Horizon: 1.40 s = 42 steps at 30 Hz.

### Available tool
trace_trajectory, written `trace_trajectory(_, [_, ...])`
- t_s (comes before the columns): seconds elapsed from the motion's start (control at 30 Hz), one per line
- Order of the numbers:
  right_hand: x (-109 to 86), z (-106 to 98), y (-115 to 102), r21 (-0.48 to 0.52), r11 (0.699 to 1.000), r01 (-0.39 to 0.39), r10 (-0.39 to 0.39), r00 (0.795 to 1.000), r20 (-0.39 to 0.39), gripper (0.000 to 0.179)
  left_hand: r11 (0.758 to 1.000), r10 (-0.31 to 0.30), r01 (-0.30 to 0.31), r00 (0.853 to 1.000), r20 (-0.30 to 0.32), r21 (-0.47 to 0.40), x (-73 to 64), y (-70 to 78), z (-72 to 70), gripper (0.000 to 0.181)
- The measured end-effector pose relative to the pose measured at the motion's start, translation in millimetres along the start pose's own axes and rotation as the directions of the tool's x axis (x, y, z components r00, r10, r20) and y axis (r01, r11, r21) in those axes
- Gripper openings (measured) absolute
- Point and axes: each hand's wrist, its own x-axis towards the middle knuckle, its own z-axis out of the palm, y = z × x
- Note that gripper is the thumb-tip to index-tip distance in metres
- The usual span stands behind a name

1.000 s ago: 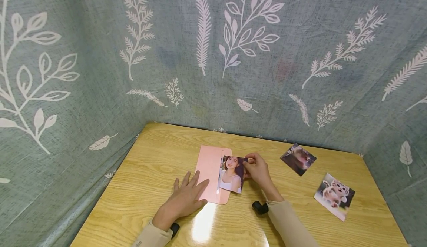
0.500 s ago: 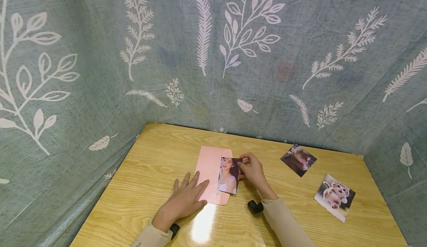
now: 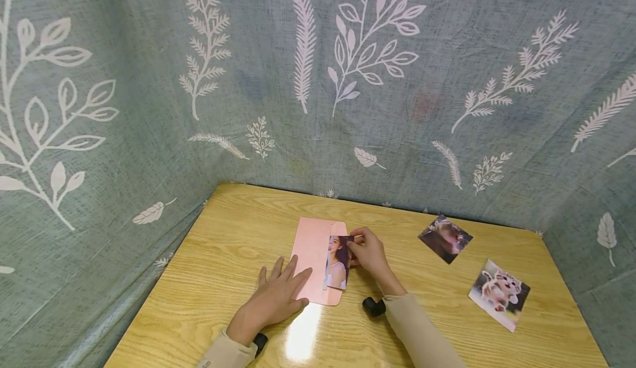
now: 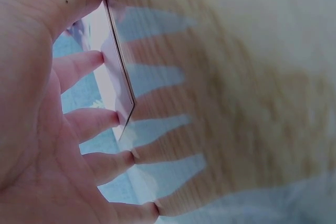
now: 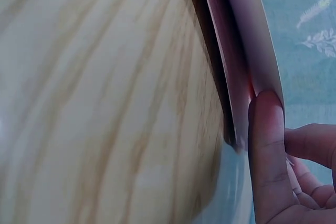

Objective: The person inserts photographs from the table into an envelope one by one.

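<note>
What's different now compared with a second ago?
The right hand has moved toward the person's left, sliding the portrait photo further into the pink envelope, so less of the picture shows. Nothing was newly taken hold of or let go. The left hand still rests on the envelope, and the dark photo and kitten photo lie where they were.

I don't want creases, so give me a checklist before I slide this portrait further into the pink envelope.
1. Envelope steadied: ok, your left hand rests partly on it.
2. Portrait gripped: ok, your right hand pinches its outer edge.
3. Flap open: ok, it lies beneath the portrait.
4. Portrait fully inside: not ok, its right part sticks out.
5. Hidden inner edge unbent: cannot tell.
6. Other two photos clear: ok, both lie apart to the right.
</note>
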Motion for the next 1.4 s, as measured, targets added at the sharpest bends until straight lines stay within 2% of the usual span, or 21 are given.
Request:
trace_trajectory(0.17, [1.7,5,-1,0.022,0.999,-0.028,0.027,0.999,0.025,0.025,1.0,-0.003,0.003,1.0,0.0,-0.003,-0.4,0.5,0.1,0.068])
trace_trajectory(0.5, [3.1,13,-2,0.048,0.999,-0.025,0.022,0.998,0.054,0.025,1.0,0.009,-0.009,1.0,-0.011,-0.002,-1.3,1.7,-1.6,0.067])
trace_trajectory(0.9, [5.7,22,-5,0.053,0.998,-0.044,0.04,0.997,0.072,0.024,1.0,-0.009,0.009,1.0,0.008,0.006,-0.7,2.8,-3.0,0.066])
trace_trajectory(1.4, [8.8,32,-7,0.011,0.998,-0.058,0.057,0.996,0.071,0.021,1.0,-0.003,0.003,1.0,-0.006,-0.003,0.0,0.9,-0.9,0.067])
